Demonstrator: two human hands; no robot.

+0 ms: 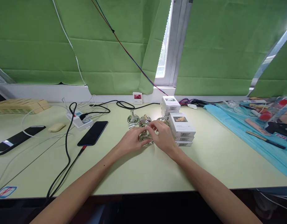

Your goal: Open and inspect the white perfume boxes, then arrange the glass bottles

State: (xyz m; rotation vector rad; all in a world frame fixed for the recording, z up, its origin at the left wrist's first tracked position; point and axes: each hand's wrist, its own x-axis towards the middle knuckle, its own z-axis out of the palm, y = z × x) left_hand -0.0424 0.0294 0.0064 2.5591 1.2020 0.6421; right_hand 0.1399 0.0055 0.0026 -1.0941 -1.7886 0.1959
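In the middle of the table a small clear glass bottle [145,136], like a perfume bottle, stands partly hidden by my fingers. My left hand [132,140] is curled round its left side, thumb at the base. Thumb and fingertips of my right hand [162,134] close together at the bottle's neck; whatever small part they pinch is covered. Just behind stand a bottle with a gold-coloured neck [145,118] and a round glass bottle [133,118] to its left. Another bottle [162,119] shows partly behind my right hand.
Stacked white boxes [182,126] stand close to my right hand, more boxes [170,104] behind them. A phone [93,133] on a black cable and a power strip [81,119] lie left. On the right a blue sheet [246,133] holds a pen [264,139] and clutter.
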